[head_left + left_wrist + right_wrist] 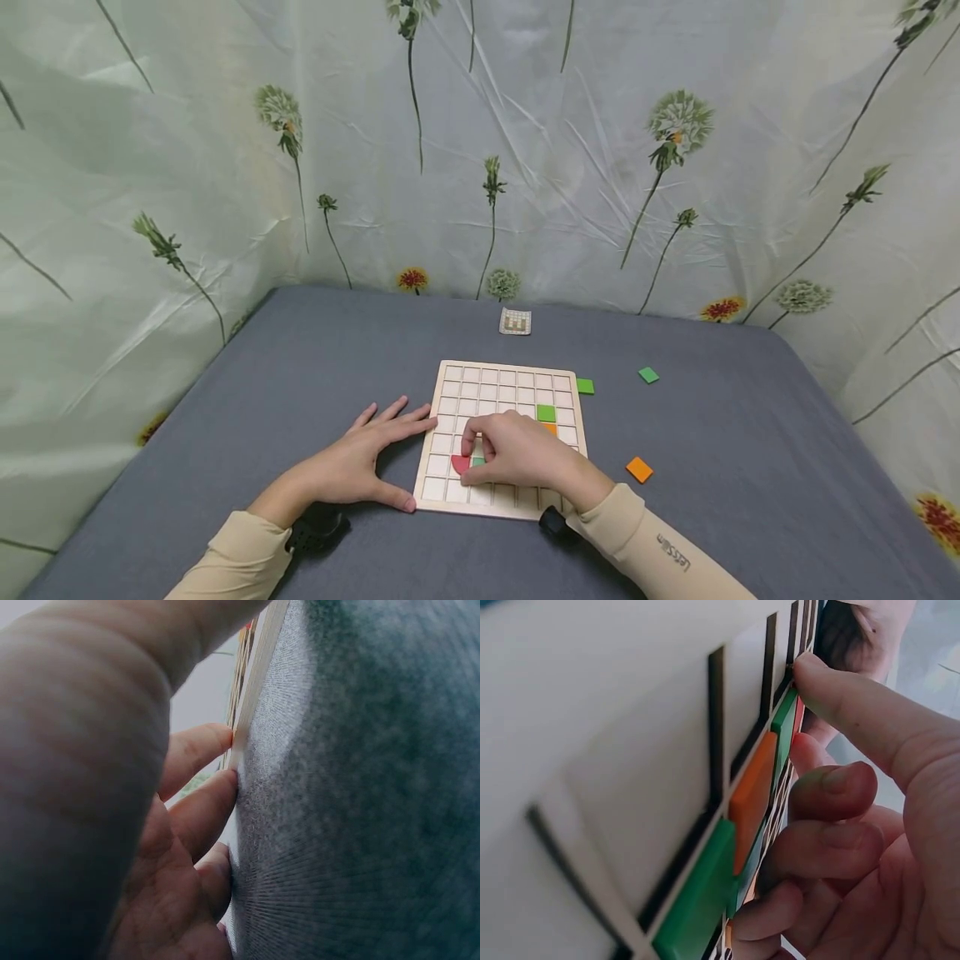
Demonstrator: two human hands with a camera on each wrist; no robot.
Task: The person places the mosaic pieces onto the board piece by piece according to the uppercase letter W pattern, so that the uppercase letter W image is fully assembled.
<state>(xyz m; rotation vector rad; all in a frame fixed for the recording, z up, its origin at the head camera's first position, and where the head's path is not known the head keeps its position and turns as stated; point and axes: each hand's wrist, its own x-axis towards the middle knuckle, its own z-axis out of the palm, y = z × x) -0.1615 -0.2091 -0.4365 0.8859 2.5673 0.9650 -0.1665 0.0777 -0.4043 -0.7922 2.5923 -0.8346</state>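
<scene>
A wooden grid board point(448, 374) lies flat on the table. My right hand point(517, 454) is over its lower half, thumb and index finger pinching a red piece point(457, 465) with a rounded side at a left-hand cell. Right beside it sits a green piece point(478, 462), partly covered by the hand. In the right wrist view, green point(697, 900) and orange point(754, 799) tiles sit in a row of cells near my curled fingers. My left hand point(352, 458) spreads along the board's left edge, fingertips touching the edge and thumb at the near corner.
A bright green tile point(585, 387) lies against the board's right edge. Farther right are a green tile point(648, 375) and an orange tile point(640, 469). A small patterned card point(515, 322) lies behind the board. Flowered cloth point(570, 167) hangs behind the grey table point(360, 350).
</scene>
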